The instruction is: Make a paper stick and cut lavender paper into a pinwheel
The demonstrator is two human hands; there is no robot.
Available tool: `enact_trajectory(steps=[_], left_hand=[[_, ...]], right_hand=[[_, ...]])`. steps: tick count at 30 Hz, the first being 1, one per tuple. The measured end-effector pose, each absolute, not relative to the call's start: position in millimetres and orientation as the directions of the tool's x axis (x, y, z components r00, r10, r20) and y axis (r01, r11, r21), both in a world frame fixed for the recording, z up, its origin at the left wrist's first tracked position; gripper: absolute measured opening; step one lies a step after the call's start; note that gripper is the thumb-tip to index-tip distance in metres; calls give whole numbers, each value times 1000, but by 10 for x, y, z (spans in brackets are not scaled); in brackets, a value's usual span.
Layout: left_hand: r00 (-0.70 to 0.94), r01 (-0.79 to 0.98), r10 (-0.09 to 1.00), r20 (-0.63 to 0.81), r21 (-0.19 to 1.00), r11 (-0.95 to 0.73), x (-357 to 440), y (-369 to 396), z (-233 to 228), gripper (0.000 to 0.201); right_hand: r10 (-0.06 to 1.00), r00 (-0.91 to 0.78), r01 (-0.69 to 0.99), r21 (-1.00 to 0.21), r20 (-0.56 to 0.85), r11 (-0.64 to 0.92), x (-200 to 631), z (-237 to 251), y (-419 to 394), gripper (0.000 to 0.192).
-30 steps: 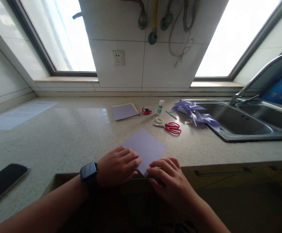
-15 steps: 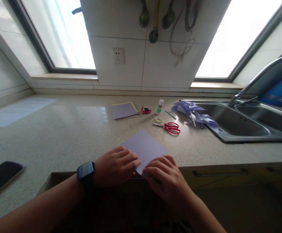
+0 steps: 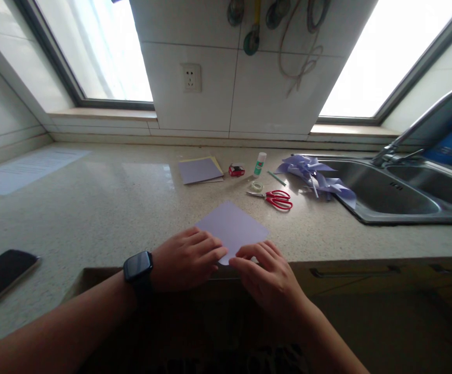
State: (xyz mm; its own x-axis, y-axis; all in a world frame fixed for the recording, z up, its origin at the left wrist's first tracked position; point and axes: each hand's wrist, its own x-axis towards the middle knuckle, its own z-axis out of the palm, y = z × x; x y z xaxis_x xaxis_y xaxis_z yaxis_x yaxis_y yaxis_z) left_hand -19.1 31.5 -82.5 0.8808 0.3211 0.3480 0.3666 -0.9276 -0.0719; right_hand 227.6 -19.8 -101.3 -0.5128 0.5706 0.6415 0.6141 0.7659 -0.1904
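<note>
- A square sheet of lilac paper lies on the speckled tabletop, turned like a diamond, with its near corner at the front edge between the two hands.
- The left hand lies palm down over the sheet's left side, fingers close together and slightly bent, the tips on the paper; its thumb is mostly hidden, so I cannot tell whether it pinches the edge.
- The right hand is half curled at the near corner, with a small gap between the bent fingers and the fingertips close to the paper; whether they grip it, I cannot tell.
- A dark smartwatch is strapped to the left wrist.
- Beyond the sheet, to the right, lie red-handled scissors, blades pointing left.
- Just behind the blades is a small roll of tape.
- Farther back, a glue stick with a white cap stands upright, a small red-and-black object to its left and a thin green stick to its right.
- Left of these is a small stack of paper, lilac on top with yellow showing beneath.
- Lilac paper pinwheels lie heaped by the steel sink, partly over its rim.
- At far left are a dark phone and, farther back, a white printed sheet.
- A wall socket is set in the tiles behind.
</note>
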Motion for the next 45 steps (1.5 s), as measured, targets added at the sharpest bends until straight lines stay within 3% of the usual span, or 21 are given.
enact_trajectory(steps=[20,30,37,45], left_hand=[[866,426,384,320,-70,-902,-191,310,-797,29],[874,391,357,329,-43,-919,-203,312,-799,29],[896,314,289,338,-23,-949,-237,322,-803,29],[865,348,332,376,26,-937,-242,331,-783,32]], right_hand=[[562,-503,633,-163,656,757,2316,-1050,-152,22],[567,-478,652,-161,670,741,2363,-1148,-213,36],[663,-465,684,-238,587,690,2393,-1093,-221,29],[639,-443,620,-299,629,725,2364,-938,-230,22]])
